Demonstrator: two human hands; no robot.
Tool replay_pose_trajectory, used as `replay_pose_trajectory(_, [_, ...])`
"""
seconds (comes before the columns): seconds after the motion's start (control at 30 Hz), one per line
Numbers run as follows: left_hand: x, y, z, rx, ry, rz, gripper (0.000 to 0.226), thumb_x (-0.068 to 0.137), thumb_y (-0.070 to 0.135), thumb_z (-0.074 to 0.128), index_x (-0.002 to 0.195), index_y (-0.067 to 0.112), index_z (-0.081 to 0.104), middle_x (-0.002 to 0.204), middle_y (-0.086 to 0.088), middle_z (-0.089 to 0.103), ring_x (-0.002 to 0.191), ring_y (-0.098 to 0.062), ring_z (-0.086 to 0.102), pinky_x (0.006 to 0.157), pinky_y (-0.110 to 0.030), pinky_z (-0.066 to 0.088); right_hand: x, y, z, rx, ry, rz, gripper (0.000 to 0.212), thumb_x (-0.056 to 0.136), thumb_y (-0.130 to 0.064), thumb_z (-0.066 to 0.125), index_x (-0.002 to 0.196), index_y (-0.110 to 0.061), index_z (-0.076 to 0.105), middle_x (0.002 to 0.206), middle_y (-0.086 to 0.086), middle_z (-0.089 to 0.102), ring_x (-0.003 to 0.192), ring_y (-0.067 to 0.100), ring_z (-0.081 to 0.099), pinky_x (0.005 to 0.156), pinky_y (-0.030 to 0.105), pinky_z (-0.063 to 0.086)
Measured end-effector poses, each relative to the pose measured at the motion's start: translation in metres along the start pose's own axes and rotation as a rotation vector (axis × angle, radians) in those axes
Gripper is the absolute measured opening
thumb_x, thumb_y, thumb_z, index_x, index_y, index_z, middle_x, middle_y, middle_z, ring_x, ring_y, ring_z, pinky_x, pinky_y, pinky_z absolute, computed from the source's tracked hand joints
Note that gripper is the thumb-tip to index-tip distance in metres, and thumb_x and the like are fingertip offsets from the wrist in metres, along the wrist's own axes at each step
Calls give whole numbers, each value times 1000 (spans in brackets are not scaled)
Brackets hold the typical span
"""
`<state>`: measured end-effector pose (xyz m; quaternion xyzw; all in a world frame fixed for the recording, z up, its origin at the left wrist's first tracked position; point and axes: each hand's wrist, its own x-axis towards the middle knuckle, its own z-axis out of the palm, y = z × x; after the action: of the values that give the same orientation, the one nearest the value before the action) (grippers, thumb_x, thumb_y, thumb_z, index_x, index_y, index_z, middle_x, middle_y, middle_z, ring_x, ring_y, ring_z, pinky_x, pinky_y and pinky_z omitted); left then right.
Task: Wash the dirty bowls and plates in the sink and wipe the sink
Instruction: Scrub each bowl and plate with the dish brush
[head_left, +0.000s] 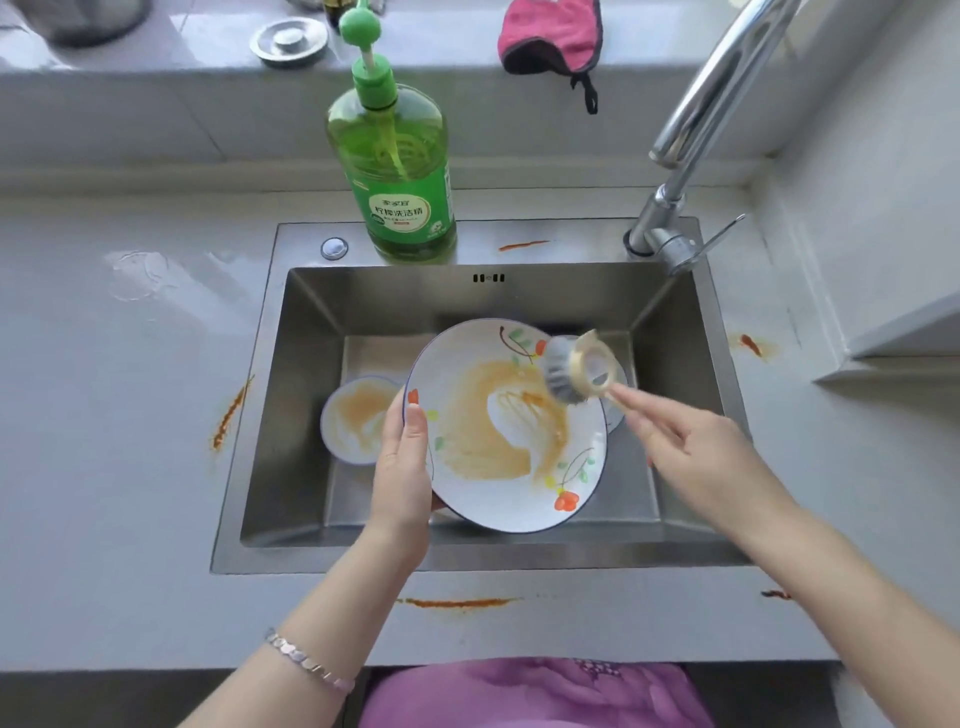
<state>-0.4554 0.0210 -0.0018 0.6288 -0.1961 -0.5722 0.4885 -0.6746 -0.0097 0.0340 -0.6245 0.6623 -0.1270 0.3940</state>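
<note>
Right hand (696, 457) has its fingers (631, 402) pinched together on the handle end of a little scrub brush (576, 369), grey bristles pressed against the upper right part of the plate (511, 426). Brush's long axis runs from lower right up to upper left, bristle end aimed at the plate face. Left hand (402, 467) is clamped on the plate's left rim, thumb over the front, other fingers hidden behind it.

The plate sits mid-frame, held up over the sink (363, 291) and tilted so its face looks toward the camera; it looks oval from here with the longer stretch going upper left to lower right. Lower edge seems close to the sink floor, can't tell if it's touching.

Progress-wise I'd say this is barely started. The plate has a big orange-brown sauce smear across the middle, with one curved patch wiped clear. A small bowl (358, 418) lies in the sink just left of the plate, also smeared. Another dish peeks out behind the plate's right edge, too hidden to judge. No water visibly running from the faucet (696, 130). Soap bottle (400, 171) stands on the back ledge of the sink. Orange streaks sit on the sink rim and the surface (130, 415) around it, so the wiping is all left to do.
</note>
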Motion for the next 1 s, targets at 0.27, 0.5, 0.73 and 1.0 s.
replay_pose_trajectory(0.27, [-6, 1, 7, 108, 53, 116, 34, 82, 56, 43, 116, 50, 47, 139, 7, 49, 130, -15, 44, 109, -49, 34, -24, -25, 35, -303, -282, -152, 34, 96, -36, 42, 122, -57, 48, 108, -10, 69, 93, 20, 62, 73, 28, 46])
replay_pose_trajectory(0.5, [-3, 10, 0, 119, 62, 151, 22, 97, 34, 39, 114, 46, 48, 135, 8, 51, 127, -14, 47, 108, -46, 37, -16, -16, 29, -321, -238, -48, 35, 97, -31, 41, 124, -52, 51, 110, -8, 68, 61, 6, 49, 65, 25, 37])
replay_pose_trajectory(0.73, [-6, 13, -1, 93, 43, 113, 24, 97, 36, 39, 117, 40, 51, 127, 12, 56, 120, -14, 52, 97, -45, 47, 8, -23, 18, -288, -136, -28, 35, 97, -29, 41, 124, -48, 53, 119, -6, 65, 79, 15, 59, 72, 28, 45])
replay_pose_trajectory(1.0, [-9, 21, 4, 100, 49, 145, 30, 98, 32, 40, 126, 32, 49, 131, 6, 55, 122, -13, 51, 105, -45, 40, 0, -39, 28, -203, -206, -150, 33, 96, -29, 45, 122, -47, 55, 104, -9, 68, 80, 8, 64, 78, 23, 46])
